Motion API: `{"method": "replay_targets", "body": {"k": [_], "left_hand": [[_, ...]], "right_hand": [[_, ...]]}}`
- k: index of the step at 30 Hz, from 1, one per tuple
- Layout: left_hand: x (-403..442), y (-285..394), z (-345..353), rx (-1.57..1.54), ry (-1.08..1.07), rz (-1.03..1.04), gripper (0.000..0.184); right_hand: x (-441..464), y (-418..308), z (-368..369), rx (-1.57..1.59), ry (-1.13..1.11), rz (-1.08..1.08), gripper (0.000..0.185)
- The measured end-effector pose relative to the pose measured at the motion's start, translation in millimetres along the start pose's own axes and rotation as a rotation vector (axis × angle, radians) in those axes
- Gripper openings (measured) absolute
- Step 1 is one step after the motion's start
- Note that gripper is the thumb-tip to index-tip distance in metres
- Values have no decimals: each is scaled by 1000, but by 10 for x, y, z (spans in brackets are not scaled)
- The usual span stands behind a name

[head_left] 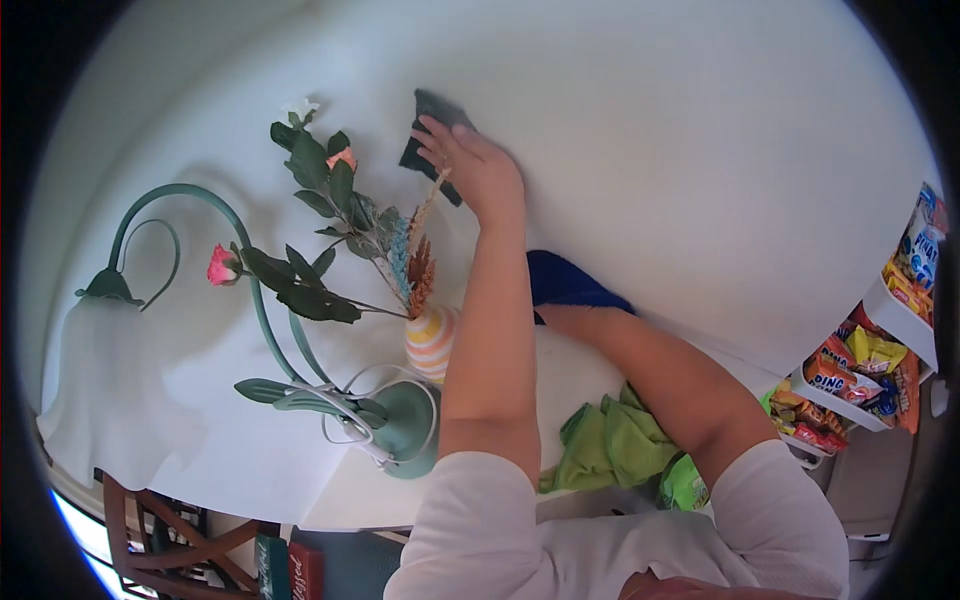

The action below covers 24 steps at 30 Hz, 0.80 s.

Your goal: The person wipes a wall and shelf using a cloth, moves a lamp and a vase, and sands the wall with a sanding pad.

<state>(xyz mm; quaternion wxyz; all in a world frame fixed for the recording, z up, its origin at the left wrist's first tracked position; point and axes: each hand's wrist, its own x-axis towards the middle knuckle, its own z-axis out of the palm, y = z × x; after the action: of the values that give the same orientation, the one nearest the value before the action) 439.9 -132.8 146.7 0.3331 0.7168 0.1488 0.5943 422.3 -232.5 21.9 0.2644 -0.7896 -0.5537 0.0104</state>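
My left hand [470, 165] is raised against the white wall, its fingers spread over a dark grey-green cloth [436, 103] that lies flat under them. Below it, my right forearm [650, 365] reaches in behind my left forearm, which hides my right hand. A dark blue cloth [570, 282] shows beside the right wrist. Just left of my left forearm stands a striped vase [430, 343] with artificial flowers and leaves [330, 175]. A crumpled green cloth [610, 445] lies on the white surface between my arms.
A green lamp with a curved neck [215, 205] and a white shade [105, 380] stands at the left, a white cord [350, 415] around its base [410, 430]. Snack packets [845, 375] fill white bins at the right. A wooden chair [165, 540] is at the lower left.
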Motion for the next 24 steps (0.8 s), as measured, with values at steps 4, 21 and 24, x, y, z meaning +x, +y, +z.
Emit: {"method": "replay_targets", "body": {"k": [4, 21, 24], "left_hand": [[-283, -644, 8, -3, 11, -119, 53], [-349, -807, 58, -64, 29, -291, 56], [-358, -672, 12, -426, 46, -754, 56]], "right_hand": [[-7, 19, 14, -3, -6, 4, 30], [15, 41, 51, 2, -61, -31, 29], [7, 45, 58, 0, -73, -42, 29]]}}
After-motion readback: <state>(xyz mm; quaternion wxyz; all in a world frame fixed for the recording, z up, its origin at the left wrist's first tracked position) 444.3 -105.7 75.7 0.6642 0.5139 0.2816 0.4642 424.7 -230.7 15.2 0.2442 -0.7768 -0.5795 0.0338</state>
